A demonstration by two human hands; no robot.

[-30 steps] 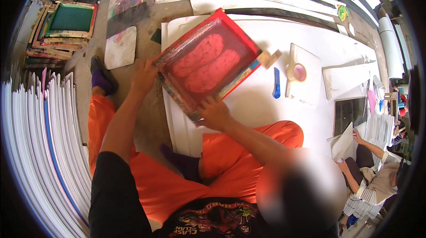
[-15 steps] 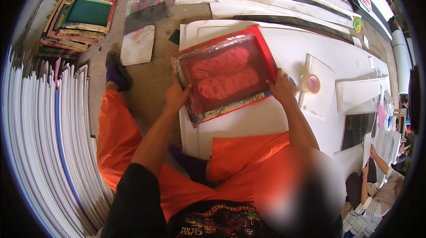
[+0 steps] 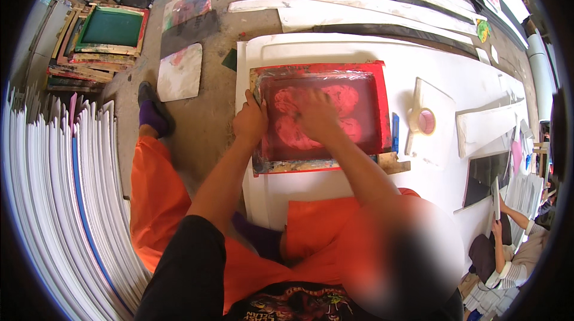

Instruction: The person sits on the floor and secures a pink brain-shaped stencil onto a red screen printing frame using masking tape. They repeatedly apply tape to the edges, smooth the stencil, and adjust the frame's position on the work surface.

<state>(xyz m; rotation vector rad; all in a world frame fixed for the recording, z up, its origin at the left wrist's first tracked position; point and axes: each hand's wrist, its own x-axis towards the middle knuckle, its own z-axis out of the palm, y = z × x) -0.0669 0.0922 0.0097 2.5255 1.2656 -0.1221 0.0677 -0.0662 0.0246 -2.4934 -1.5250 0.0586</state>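
A red-edged screen printing frame lies on the white sheet in front of me. Pink, sole-like shapes show in its dark mesh. My left hand grips the frame's left rail, fingers closed over the wood. Over the middle of the mesh is my right hand, blurred by motion; whether it holds anything is not visible. Just beyond the frame's right side are a blue strip-like object and a brown flat piece.
A tape roll rests on a small white board to the right. Stacked screen frames stand far left, above tall piled sheets. White strips lie at the back. Another person sits at lower right holding a panel.
The frame has turned from a slant to nearly square and sits flat on the sheet. My right hand has left its right edge and moved left over the mesh.
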